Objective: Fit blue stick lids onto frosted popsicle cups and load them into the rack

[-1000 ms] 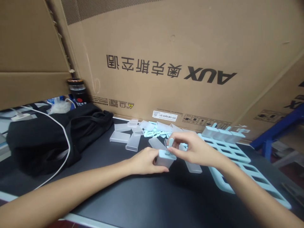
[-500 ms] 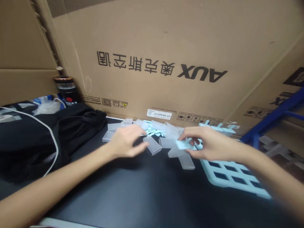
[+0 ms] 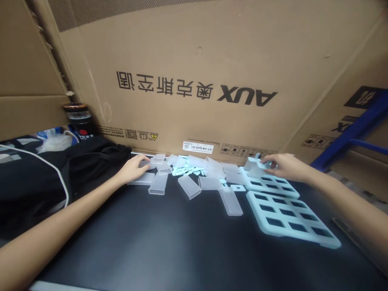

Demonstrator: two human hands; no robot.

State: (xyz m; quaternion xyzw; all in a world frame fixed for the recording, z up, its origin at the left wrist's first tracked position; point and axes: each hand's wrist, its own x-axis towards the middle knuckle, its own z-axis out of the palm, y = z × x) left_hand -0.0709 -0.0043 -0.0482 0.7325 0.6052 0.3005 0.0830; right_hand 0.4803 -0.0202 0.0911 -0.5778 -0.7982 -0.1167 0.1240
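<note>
My left hand [image 3: 135, 167] is at the left end of a pile of clear plastic sleeves [image 3: 158, 184], thumb and forefinger around one sleeve [image 3: 146, 164]. My right hand [image 3: 283, 166] is over the far light-blue grid tray [image 3: 266, 186], fingers closed at a translucent box [image 3: 254, 166] standing in its back-left part. Its fingertips are partly hidden. Small light-blue flat pieces [image 3: 189, 170] lie heaped among the sleeves. A loose blue piece [image 3: 238, 188] lies beside a sleeve [image 3: 230, 203] near the trays.
A second light-blue grid tray [image 3: 292, 212] lies in front of the first on the black table [image 3: 188, 242]. Behind stands a large cardboard box [image 3: 182, 48]. Black cloth [image 3: 100, 161], a dark bottle [image 3: 79, 119] and a white cable [image 3: 57, 161] are left. A blue metal frame [image 3: 351, 133] stands right.
My left hand has moved left and back to the end sleeves. My right hand has gone from above the sleeves, holding a light-blue piece, right to the far tray.
</note>
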